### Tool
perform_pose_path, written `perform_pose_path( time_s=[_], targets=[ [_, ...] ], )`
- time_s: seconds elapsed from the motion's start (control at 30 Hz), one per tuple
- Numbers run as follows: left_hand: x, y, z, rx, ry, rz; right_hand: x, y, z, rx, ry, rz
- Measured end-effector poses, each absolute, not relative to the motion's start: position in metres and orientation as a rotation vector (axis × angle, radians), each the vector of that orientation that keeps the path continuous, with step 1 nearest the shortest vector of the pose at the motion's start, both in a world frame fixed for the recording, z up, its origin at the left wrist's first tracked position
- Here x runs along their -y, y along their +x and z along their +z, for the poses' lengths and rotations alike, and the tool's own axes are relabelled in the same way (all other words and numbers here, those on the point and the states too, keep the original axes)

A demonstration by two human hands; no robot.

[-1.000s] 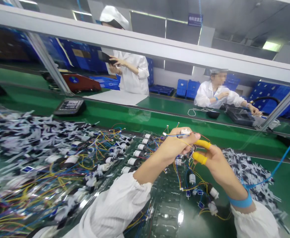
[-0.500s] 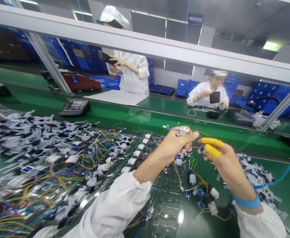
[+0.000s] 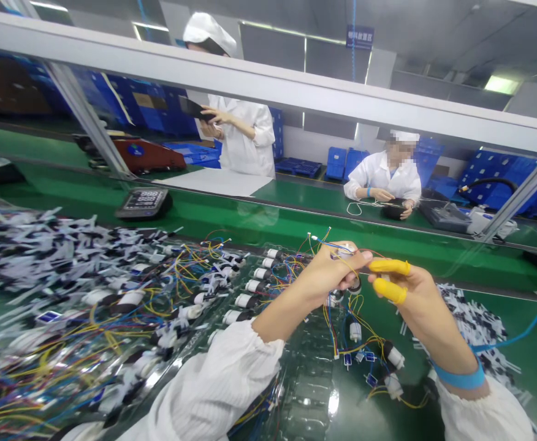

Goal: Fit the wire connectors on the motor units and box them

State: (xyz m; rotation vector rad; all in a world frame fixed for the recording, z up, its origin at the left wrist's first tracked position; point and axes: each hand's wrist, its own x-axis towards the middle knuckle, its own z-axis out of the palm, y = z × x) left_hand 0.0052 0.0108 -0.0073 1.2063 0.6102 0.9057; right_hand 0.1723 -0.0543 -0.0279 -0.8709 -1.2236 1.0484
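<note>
Head | left hand gripping wired connector | right hand open

Bright ceiling light, glare on tray, warped edges

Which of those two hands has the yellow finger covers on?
The right hand: two fingers wear yellow finger cots, and a blue strap circles its wrist. The left hand, pinching a white wired connector, has none.

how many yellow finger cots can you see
2, both on the right hand: the upper cot and the lower cot, on two fingers. The left hand, pinching a wired connector, shows none. The co-workers' hands are too small to tell.
</note>
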Motion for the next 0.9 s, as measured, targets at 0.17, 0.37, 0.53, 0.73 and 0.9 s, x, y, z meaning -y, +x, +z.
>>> perform_pose_path(
  time_s=[0.17, 0.37, 0.53, 0.73, 0.9],
  targets=[
    [-0.011, 0.004, -0.008, -0.609, 1.211, 0.905, 0.054, 0.173, -0.028, 1.239, -0.863, 1.03],
    [-0.011, 0.002, -0.006, -0.594, 1.212, 0.909, 0.055, 0.172, -0.025, 1.175, -0.818, 1.079],
    [-0.008, 0.003, -0.005, -0.577, 1.229, 0.847, 0.057, 0.172, -0.023, 1.149, -0.822, 1.075],
    [-0.01, 0.001, -0.005, -0.583, 1.302, 0.854, 0.057, 0.176, -0.016, 1.109, -0.851, 0.98],
    [-0.014, 0.001, -0.011, -0.563, 1.354, 0.811, 0.058, 0.18, -0.014, 1.004, -0.848, 0.996]
  ],
)
